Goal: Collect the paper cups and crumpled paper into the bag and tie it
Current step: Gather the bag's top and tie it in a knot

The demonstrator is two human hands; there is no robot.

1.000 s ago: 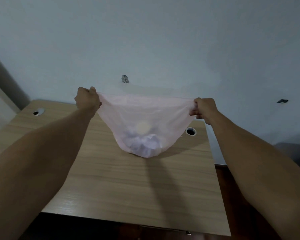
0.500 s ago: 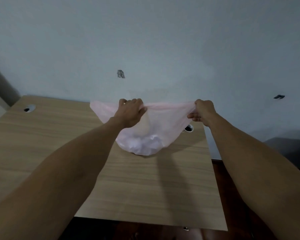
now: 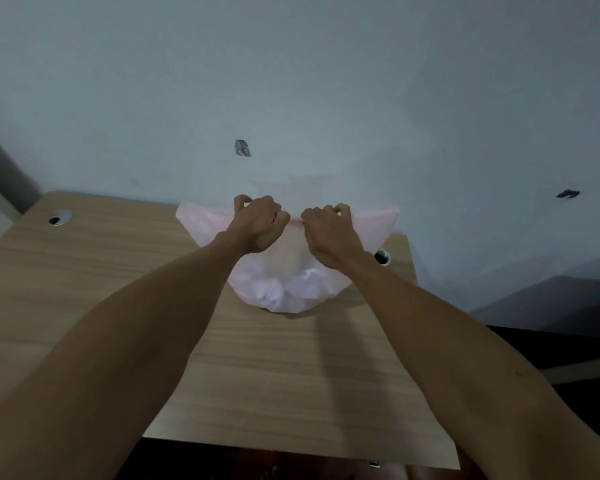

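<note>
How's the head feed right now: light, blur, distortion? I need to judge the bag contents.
Head view: dim, flat light with a soft shadow running from the bag toward the near table edge; wide-angle bending at the edges, forearms stretched; overall soft focus. Left hand and right hand cover the bag's middle, and the contents show only as pale blurred lumps through the plastic.

The translucent pink bag (image 3: 284, 289), bulging with white crumpled paper (image 3: 278, 292), rests on the desk.
</note>
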